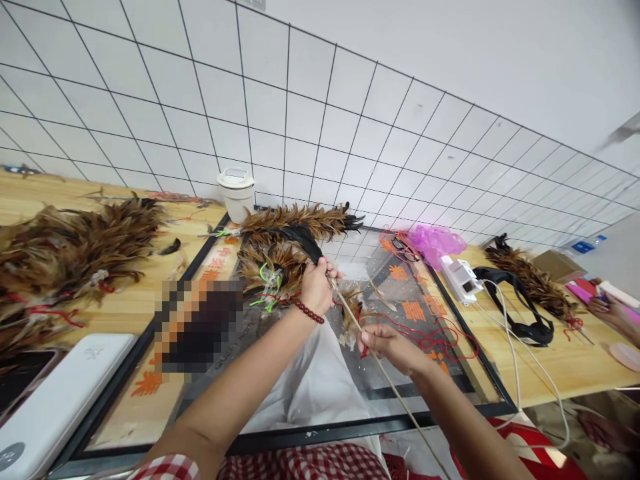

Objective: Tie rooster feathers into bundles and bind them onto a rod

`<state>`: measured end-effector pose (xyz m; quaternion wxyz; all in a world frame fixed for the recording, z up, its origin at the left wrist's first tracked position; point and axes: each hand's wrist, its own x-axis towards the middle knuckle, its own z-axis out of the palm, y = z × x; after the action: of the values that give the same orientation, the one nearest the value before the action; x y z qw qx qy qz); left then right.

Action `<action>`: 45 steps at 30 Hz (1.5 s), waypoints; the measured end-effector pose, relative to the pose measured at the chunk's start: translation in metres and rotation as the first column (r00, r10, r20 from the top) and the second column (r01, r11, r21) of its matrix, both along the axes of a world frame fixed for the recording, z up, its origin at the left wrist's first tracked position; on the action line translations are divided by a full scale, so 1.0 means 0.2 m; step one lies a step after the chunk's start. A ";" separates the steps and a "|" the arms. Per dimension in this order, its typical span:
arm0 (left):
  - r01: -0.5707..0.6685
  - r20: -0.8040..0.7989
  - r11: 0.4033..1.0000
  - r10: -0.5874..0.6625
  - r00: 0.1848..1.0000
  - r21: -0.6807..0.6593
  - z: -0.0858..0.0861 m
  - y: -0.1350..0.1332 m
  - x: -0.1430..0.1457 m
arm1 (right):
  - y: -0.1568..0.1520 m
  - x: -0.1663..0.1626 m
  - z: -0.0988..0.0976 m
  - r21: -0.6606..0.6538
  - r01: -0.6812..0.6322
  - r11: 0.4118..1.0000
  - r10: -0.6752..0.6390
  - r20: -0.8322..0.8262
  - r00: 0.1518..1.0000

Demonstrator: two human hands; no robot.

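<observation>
My left hand [317,288], with a beaded bracelet at its wrist, is closed on the upper end of a thin wooden stick [397,392]. Dark feathers [304,241] stick out beyond its fingers. The stick slants down toward my lap. Lower on it, my right hand [389,345] pinches red thread [365,351] beside the stick. The thread trails in loose loops to the right across the glass-topped frame. Just past my left hand lie bundles of brown feathers [295,221], one tied with green string [270,288]. White cloth [320,380] covers my lap.
A lidded white cup [236,193] stands by the wire grid. More feather bundles [75,247] lie left, above a white power bank [75,400]. On the right are a pink plastic bag [437,243], glasses [405,249], a socket adapter [461,280], a black strap [520,313] and another person's hand [613,310].
</observation>
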<state>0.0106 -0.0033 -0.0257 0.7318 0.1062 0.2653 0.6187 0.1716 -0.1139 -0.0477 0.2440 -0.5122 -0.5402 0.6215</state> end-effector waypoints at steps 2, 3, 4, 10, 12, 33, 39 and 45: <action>-0.042 0.021 0.999 0.042 0.999 0.014 0.01 0.06 -0.06 | -0.06 0.02 0.00 0.008 -0.011 1.000 0.011 0.006 1.000; -0.035 0.037 0.999 0.034 0.999 0.020 0.01 0.08 -0.09 | -0.08 0.03 0.00 0.029 -0.016 0.999 0.016 0.012 1.000; -0.018 0.050 1.000 0.017 0.999 0.017 0.01 0.11 -0.11 | -0.10 0.04 0.01 0.054 -0.024 0.998 0.023 0.023 0.999; 0.112 -0.033 0.992 -0.114 0.993 -0.054 0.02 0.13 -0.15 | -0.11 0.02 0.04 0.162 -0.028 0.986 0.024 0.029 0.999; 0.168 -0.053 0.982 -0.173 0.983 -0.091 0.01 0.10 -0.12 | -0.08 -0.01 0.04 0.186 -0.030 0.982 0.028 0.016 0.999; 0.266 -0.046 0.964 -0.267 0.963 -0.017 0.01 -0.09 0.03 | 0.11 -0.07 -0.06 0.115 0.208 0.971 -0.201 -0.069 0.977; 0.232 -0.026 0.973 -0.232 0.972 0.005 0.01 -0.10 0.05 | 0.16 -0.11 -0.08 0.133 0.180 0.975 -0.175 -0.046 0.983; 0.241 0.004 0.971 -0.241 0.971 0.005 -0.01 -0.08 0.04 | 0.20 -0.04 -0.01 0.271 0.075 0.960 -0.085 0.026 0.996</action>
<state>0.0182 -0.0191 -0.0277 0.8018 0.1381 0.2474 0.5262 0.1626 -0.0739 -0.0502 0.3263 -0.5070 -0.6030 0.5223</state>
